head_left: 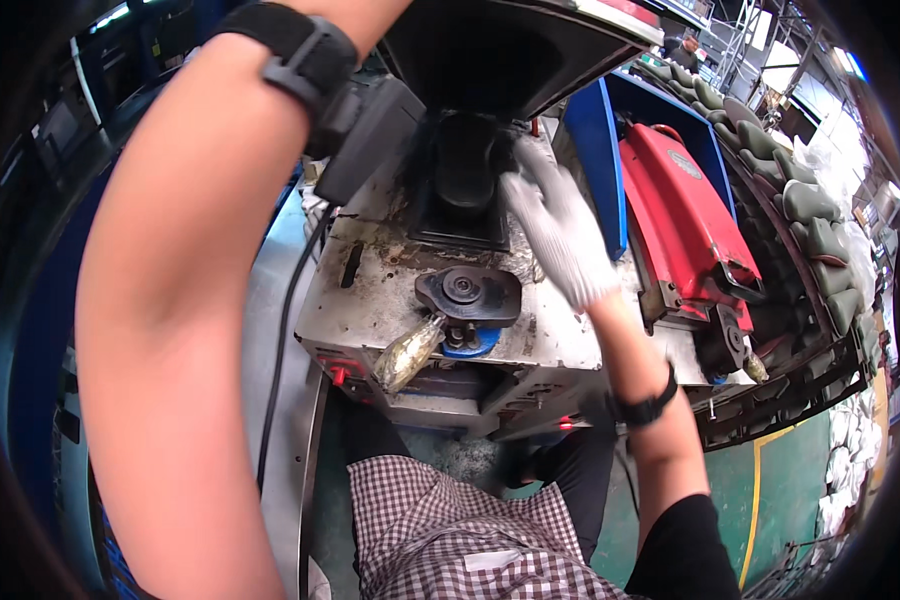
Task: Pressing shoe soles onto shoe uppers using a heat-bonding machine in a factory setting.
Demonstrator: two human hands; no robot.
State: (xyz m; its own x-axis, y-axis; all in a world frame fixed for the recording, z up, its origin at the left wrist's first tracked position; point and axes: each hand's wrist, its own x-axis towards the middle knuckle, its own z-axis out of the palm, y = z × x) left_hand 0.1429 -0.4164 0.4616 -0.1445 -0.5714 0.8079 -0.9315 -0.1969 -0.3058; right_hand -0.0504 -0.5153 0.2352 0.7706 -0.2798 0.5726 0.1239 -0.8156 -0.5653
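Note:
My right hand (562, 225), in a white knitted glove, reaches forward beside a black sole-shaped form (464, 165). Its fingers are stretched out and look apart, slightly blurred, at the right edge of the form. I see nothing held in it. The form lies in a black frame on a worn metal machine top (370, 250), below a raised black lid (505, 50). My left forearm (170, 260) runs up the left side, with a black strap at the wrist; the hand is beyond the top edge.
A dark latch (465, 295) with a tape-wrapped handle (408, 352) sits at the machine's front. To the right, a red cover (685, 200) stands between blue panels (600, 170). Farther right, a rack holds several grey-green sole-shaped pieces (808, 202). A black cable (282, 340) hangs at left.

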